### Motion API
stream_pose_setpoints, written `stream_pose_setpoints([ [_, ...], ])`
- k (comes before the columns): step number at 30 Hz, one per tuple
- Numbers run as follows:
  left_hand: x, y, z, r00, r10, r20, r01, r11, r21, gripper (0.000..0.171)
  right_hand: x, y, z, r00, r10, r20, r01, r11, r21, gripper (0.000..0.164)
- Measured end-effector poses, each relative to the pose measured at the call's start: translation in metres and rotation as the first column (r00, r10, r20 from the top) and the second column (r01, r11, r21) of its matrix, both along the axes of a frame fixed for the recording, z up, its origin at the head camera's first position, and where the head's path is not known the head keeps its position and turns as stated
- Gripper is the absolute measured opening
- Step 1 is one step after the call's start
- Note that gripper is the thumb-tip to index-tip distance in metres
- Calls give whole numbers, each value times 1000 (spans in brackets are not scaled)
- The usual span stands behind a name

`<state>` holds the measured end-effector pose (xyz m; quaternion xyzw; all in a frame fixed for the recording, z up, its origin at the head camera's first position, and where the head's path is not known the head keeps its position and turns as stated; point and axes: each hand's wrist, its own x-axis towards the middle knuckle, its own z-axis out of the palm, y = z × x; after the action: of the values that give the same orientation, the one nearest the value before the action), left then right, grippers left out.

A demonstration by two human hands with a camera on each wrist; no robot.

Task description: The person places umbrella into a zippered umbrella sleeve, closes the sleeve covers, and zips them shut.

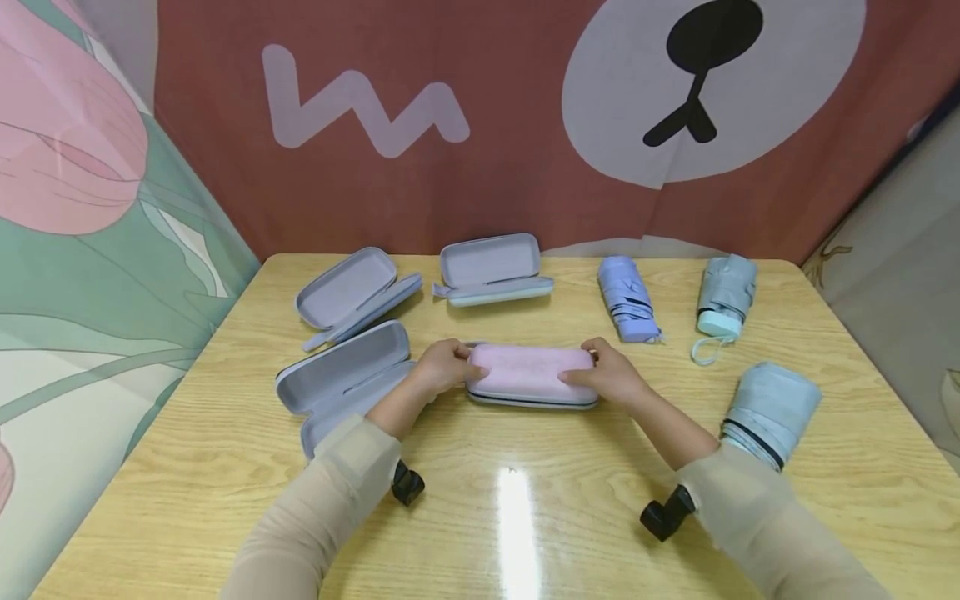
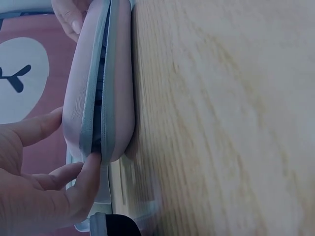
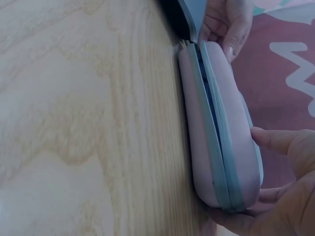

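A pink zippered hard case (image 1: 531,372) lies on the table between both hands, its lid lowered. In the left wrist view a narrow dark gap runs along the unzipped seam of the pink case (image 2: 100,83). My left hand (image 1: 442,367) holds its left end, thumb on the lid and a finger at the zipper edge. The right hand (image 1: 611,375) grips the opposite end; in the right wrist view, this hand (image 3: 290,182) has its thumb on the lid and other fingers around the end. Whatever is inside is too dark to tell.
Opened grey-lined cases stand near left (image 1: 345,367), far left (image 1: 348,287) and at the back (image 1: 491,262). Folded umbrellas lie on the right: a blue-purple one (image 1: 626,296), a grey-green one (image 1: 727,287) and a pale blue one (image 1: 776,404). A curtain (image 1: 450,192) hangs behind the wooden table (image 1: 585,550).
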<state>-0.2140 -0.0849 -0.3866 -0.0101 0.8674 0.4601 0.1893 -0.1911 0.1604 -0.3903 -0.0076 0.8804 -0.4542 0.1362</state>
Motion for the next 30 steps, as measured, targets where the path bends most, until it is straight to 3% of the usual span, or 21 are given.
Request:
stream_pose_setpoints([
  [10, -1, 1, -1, 1000, 2, -20, -3, 999, -47, 44, -1, -7, -6, 997, 44, -64, -39, 996, 76, 73],
  [16, -2, 1, -2, 1000, -16, -11, 16, 1000, -18, 51, 2, -8, -8, 982, 114, -152, -94, 987, 133, 70],
  [21, -6, 1, -4, 999, -48, 11, 48, 999, 1, 50, 3, -7, -9, 977, 128, -170, -104, 984, 143, 68],
  [30, -16, 1, -6, 998, -48, 52, 48, 999, 15, 31, 2, -7, -12, 970, 146, -197, -118, 982, 147, 64],
])
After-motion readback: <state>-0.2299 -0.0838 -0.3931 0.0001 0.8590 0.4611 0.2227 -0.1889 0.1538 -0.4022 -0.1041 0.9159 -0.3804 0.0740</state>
